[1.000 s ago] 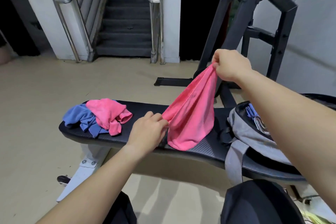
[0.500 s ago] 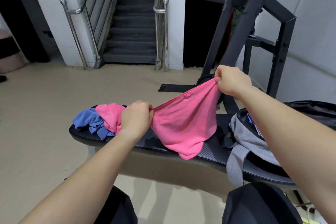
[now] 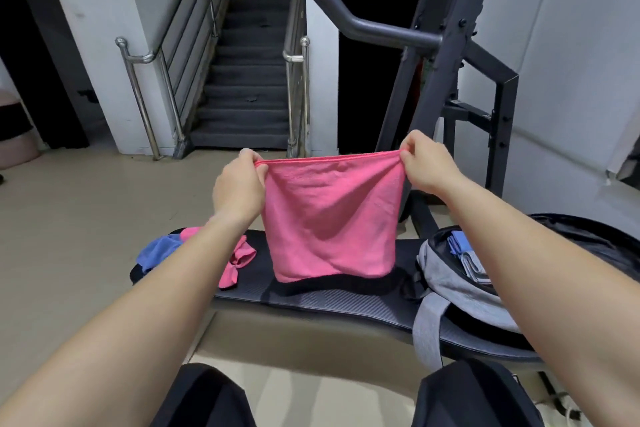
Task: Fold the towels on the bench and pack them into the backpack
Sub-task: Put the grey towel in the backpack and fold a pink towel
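Found pink towel (image 3: 329, 218) held up in the air over the tabletop (image 3: 346, 302), spread flat and hanging. Cannot tell whether the lower hem touches the pad or clears it.

Noted left hand (image 3: 239, 187) at the upper left corner, fingers (image 3: 258, 168) curled and pinching the hem. Noted right hand (image 3: 429, 166) at the upper right corner, fingers (image 3: 407, 158) likewise pinching the hem. Recorded the top edge as taut and roughly level between the two hands.

Located a second pink towel (image 3: 239, 263), crumpled, on the left end of the tabletop, beside a crumpled blue towel (image 3: 156, 250) further left. Marked both as partly hidden behind the left forearm.

Located grey backpack (image 3: 450, 288) lying open on the right end of the tabletop, partly behind the right forearm. Saw in its opening a folded blue cloth (image 3: 459, 243) and a folded grey cloth (image 3: 476, 265), side by side. Saw a grey strap (image 3: 427, 333) hanging over the near edge.

Logged a dark metal rack (image 3: 440, 80) behind the tabletop and a staircase (image 3: 242, 97) with steel handrails beyond. Logged beige floor (image 3: 69, 236).
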Demonstrator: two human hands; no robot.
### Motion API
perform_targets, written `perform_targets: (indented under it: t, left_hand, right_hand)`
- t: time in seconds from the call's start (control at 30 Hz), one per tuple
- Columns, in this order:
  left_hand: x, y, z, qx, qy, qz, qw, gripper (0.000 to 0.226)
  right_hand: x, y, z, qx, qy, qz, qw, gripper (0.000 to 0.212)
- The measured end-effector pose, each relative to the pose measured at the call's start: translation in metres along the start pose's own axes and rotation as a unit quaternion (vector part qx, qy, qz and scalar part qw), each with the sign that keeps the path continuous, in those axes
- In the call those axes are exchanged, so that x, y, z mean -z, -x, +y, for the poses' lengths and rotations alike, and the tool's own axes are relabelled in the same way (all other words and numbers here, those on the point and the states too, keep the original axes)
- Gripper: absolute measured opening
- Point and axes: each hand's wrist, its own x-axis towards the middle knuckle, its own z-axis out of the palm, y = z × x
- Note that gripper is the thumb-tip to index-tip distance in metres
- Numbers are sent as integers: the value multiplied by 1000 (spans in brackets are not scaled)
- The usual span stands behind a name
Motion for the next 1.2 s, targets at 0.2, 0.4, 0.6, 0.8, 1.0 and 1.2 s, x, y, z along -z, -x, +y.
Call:
perform_targets:
  t: [0.2,0.4,0.6,0.8,1.0,1.2]
  left_hand:
    - [26,-14,-1,26,16,6,1000,20]
    - [6,-21,-23,34,8,-35,999,17]
    - [-48,-21,-37,34,-81,-101,991,17]
    - [-82,-23,-44,71,50,-127,988,13]
    - [-71,-26,-38,33,-4,-100,994,17]
    - [-42,-26,-22,4,-72,-69,995,26]
  right_hand:
    - [11,7,-6,-13,-31,-59,998,10]
    - [0,6,4,-74,-165,-142,973,12]
    - [-47,-9,32,-51,66,-101,991,14]
    - [-80,-22,51,-143,-162,-94,972,12]
    - [-67,-24,51,-126,-111,-72,983,25]
    - [-42,-19,37,-81,-85,-39,992,31]
